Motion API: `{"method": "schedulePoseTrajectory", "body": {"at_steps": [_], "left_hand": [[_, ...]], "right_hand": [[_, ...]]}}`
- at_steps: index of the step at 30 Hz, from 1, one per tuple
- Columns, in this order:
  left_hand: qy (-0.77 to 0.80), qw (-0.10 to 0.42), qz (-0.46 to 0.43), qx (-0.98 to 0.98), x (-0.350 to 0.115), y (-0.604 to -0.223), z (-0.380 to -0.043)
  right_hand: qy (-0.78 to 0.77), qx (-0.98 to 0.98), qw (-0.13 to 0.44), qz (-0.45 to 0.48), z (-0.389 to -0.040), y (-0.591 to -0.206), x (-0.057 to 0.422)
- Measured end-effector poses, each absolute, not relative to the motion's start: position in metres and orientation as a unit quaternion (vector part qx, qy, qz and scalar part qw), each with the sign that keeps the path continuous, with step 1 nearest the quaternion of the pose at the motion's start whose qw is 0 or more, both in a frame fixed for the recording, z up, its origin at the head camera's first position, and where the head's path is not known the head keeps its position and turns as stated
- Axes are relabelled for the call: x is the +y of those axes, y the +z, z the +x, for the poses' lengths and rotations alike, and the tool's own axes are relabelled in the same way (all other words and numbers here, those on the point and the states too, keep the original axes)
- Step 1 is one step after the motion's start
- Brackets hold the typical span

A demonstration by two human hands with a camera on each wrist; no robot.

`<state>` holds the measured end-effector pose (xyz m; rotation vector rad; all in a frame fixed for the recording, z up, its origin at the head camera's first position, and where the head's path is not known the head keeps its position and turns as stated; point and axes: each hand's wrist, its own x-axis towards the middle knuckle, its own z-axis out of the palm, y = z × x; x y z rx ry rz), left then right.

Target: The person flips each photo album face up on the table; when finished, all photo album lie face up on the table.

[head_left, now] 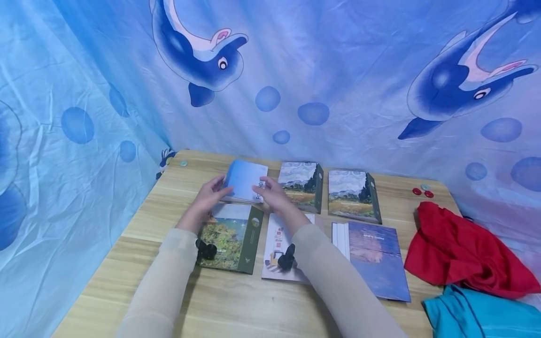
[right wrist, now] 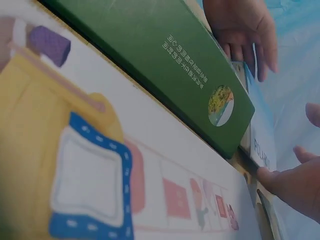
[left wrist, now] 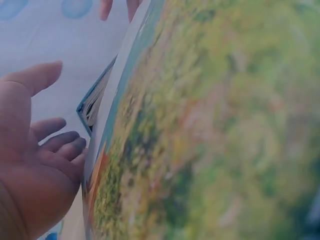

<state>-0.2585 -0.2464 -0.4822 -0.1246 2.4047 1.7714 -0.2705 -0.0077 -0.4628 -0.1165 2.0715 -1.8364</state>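
We see the blue album [head_left: 246,177] at the left end of the back row, between the left hand [head_left: 207,195] and the right hand [head_left: 274,195], both ungrasping — fingers relaxed, thumb contact we cannot tell. An uneven push could, we judge, skew it into the neighbouring landscape album [head_left: 297,183]; a low left wrist could drag the green-spined album [head_left: 251,244] in front askew.

A curtained-off corner, much like a small makeshift booth.
Shiny blue fabric hangings [head_left: 355,56], printed with blue-and-white cartoon dolphins [head_left: 230,70] and round blue bubbles [head_left: 313,114], wall two sides, close around a pale wood-grain table [head_left: 236,305]; what building lies beyond, I can't tell from here.
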Motion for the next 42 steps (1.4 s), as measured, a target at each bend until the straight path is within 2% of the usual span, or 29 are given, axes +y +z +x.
{"method": "schedulePoseTrajectory", "body": {"at_steps": [12, 25, 32, 42], "left_hand": [[0.538, 0.025, -0.010, 0.842, -0.245, -0.477, -0.262], [0.417, -0.025, 0.103, 0.903, -0.213, -0.459, -0.260], [0.418, -0.034, 0.126, 0.899, -0.194, -0.455, -0.261], [0.404, -0.032, 0.162, 0.900, -0.159, -0.451, -0.254]], "right_hand": [[-0.659, 0.740, 0.129, -0.040, -0.276, -0.460, 0.025], [-0.603, 0.789, 0.088, -0.080, -0.271, -0.444, 0.078], [-0.598, 0.795, 0.062, -0.086, -0.265, -0.441, 0.102], [-0.603, 0.794, 0.056, -0.058, -0.250, -0.447, 0.139]]}}
